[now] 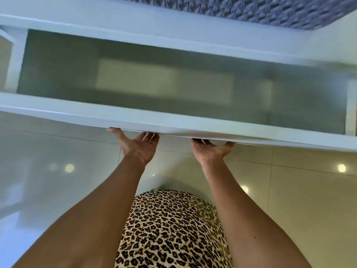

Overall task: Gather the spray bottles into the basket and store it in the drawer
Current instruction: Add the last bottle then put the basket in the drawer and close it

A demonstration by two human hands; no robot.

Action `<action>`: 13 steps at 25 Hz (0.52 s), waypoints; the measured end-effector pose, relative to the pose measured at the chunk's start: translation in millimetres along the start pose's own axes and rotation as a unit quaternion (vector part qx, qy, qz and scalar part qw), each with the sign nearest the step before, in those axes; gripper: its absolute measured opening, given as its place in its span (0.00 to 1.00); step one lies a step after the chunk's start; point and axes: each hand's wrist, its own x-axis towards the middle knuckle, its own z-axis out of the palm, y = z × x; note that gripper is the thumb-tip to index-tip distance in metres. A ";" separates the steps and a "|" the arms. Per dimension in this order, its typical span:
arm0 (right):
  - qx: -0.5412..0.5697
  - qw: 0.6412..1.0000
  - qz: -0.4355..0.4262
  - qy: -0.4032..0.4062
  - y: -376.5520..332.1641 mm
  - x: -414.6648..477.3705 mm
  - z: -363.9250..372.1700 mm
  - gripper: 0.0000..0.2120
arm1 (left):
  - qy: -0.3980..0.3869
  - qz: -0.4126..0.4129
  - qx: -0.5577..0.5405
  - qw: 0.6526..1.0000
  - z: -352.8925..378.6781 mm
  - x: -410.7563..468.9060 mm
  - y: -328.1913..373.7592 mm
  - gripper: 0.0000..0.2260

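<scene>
A wide white drawer (77,115) stands pulled out below me, seen from above. Its grey inside bottom (58,74) is blurred and I see nothing lying in it. My left hand (138,147) and my right hand (209,151) are palm-up at the lower edge of the drawer's front panel, side by side near its middle. The fingers of both hands are hooked under that edge and hidden. No spray bottles are in view. A grey woven surface (251,8) shows at the top edge; I cannot tell whether it is the basket.
The white top of the cabinet (135,18) runs behind the drawer. Glossy pale floor tiles (309,190) with light reflections lie under my arms. My leopard-print garment (170,229) fills the bottom middle.
</scene>
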 end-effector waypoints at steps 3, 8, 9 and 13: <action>0.001 1.000 0.000 0.010 1.4 -8.5 -17.6 0.40 | 0.006 -0.005 0.008 1.000 -16.8 -12.9 -1.0 0.53; 0.000 1.000 -0.010 0.013 5.2 -16.8 -27.6 0.33 | 0.008 -0.003 0.009 1.000 -25.6 -21.0 -5.2 0.51; -0.003 1.000 -0.009 0.011 4.7 -17.7 -27.1 0.33 | 0.012 0.000 0.020 1.000 -27.0 -20.5 -3.3 0.51; -0.018 0.999 -0.019 0.026 -1.4 -27.7 -21.6 0.33 | 0.043 -0.006 0.118 0.992 -26.2 -26.6 15.7 0.45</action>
